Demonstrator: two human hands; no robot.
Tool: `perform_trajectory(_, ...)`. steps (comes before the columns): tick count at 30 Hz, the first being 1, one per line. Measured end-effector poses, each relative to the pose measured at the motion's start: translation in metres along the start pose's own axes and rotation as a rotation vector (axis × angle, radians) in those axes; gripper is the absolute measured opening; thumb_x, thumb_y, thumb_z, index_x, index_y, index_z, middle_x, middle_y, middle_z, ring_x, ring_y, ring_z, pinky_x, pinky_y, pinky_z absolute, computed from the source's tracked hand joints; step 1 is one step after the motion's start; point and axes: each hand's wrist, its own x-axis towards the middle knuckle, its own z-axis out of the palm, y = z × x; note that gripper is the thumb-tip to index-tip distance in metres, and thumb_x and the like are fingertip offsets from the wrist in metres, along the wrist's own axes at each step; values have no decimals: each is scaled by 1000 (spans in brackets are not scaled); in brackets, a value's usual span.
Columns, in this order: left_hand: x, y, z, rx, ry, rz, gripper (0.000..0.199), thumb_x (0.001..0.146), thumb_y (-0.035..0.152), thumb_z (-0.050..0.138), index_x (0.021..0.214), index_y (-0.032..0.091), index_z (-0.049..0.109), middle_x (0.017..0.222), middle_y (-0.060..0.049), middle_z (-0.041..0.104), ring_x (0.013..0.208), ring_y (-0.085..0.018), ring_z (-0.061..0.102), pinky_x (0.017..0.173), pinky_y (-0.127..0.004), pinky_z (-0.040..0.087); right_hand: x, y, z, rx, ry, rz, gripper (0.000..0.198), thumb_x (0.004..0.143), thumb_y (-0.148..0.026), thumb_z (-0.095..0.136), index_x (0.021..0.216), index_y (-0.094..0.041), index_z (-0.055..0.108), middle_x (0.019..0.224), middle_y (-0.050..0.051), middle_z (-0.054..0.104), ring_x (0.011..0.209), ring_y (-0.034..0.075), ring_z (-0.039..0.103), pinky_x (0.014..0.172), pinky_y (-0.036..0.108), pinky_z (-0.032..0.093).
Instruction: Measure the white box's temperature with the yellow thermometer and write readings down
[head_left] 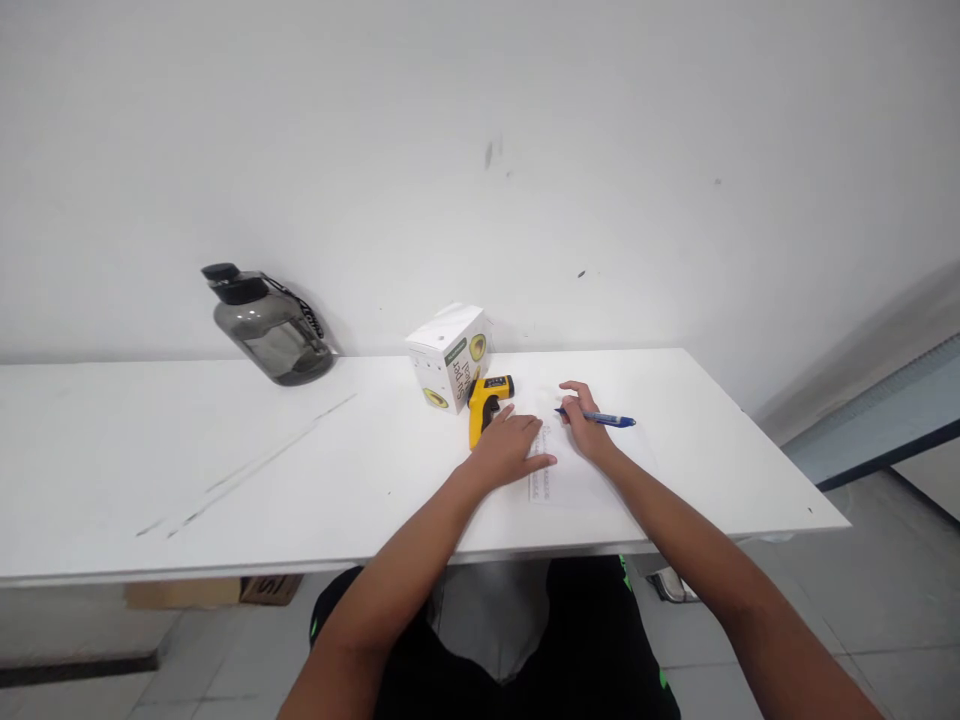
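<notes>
A blue pen (pixel 616 420) is gripped in my right hand (pixel 585 422), its tip end toward the left over a white sheet of paper (pixel 577 482). Printed or written marks run down the paper's left side. My left hand (pixel 511 448) lies with fingers stretched across the paper's left edge, holding nothing. Just behind it, a yellow and black infrared thermometer gun (pixel 477 408) rests on the table, partly covered by the fingers. Beside the thermometer stands a white box (pixel 450 355) with avocado pictures and the words "Super Meal".
A grey see-through water bottle (pixel 274 330) with a black cap stands at the back left against the wall. The white table (pixel 247 480) ends at its right edge, near a light blue panel (pixel 870 420). Cardboard (pixel 184 594) lies below the table.
</notes>
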Motion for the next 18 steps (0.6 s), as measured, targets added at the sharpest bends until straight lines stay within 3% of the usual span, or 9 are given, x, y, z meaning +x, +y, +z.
perform_trajectory(3, 3, 5, 9, 37, -80, 4, 77, 86, 68, 50, 139, 12, 47, 145, -17, 52, 137, -28, 46, 120, -45, 24, 1, -5, 4, -5, 31, -14, 33, 88, -40, 43, 117, -25, 44, 63, -7, 49, 66, 18, 54, 73, 34, 44)
perform_trajectory(6, 3, 6, 9, 74, -127, -67, 80, 85, 72, 46, 141, 15, 47, 149, -16, 47, 141, -31, 41, 121, -51, 19, 1, -11, 1, -40, -25, -12, 35, 80, -33, 50, 114, -26, 44, 66, -7, 54, 67, 17, 56, 74, 33, 44)
perform_trajectory(10, 3, 5, 2, 66, -135, -110, 78, 83, 74, 47, 137, 18, 53, 147, -13, 51, 138, -33, 43, 120, -58, 14, -1, -19, -11, -60, -195, 6, 29, 75, -27, 53, 103, -26, 49, 71, -6, 62, 69, 17, 59, 71, 31, 44)
perform_trajectory(18, 1, -6, -5, 64, -45, -95, 71, 78, 73, 56, 125, 20, 63, 134, -13, 62, 122, -32, 57, 120, -59, 5, 0, -14, 5, -90, -244, 56, 12, 81, -32, 51, 78, -23, 59, 72, -1, 64, 73, 17, 61, 71, 31, 44)
